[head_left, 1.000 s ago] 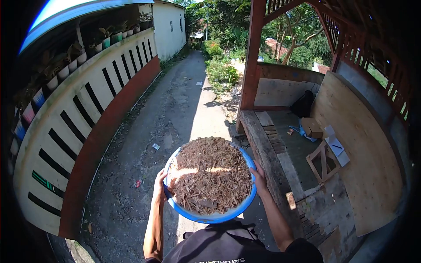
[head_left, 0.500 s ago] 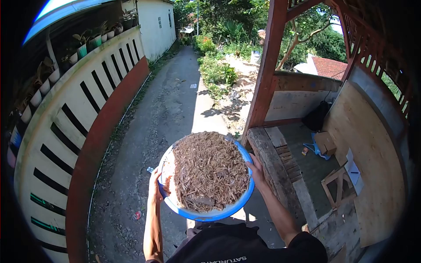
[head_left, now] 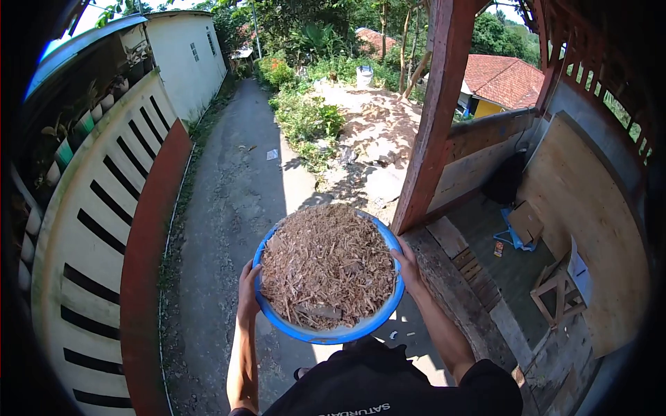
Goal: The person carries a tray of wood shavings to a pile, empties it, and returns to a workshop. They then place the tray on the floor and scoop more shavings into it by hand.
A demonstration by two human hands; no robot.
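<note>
head view: i hold the blue basin (head_left: 326, 336) level at chest height, so its heaped wood shavings (head_left: 326, 263) stay in. left hand (head_left: 248, 295) and right hand (head_left: 408, 267) clamp opposite rims; fingers closed on the basin, which sits between them. red post (head_left: 433, 118) stands just beside.

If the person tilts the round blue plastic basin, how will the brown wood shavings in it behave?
The brown wood shavings are heaped above the rim of the round blue plastic basin, so loose pieces would probably slide off. They look dry and thin, likely light. Left hand and right hand support opposite rims.
</note>
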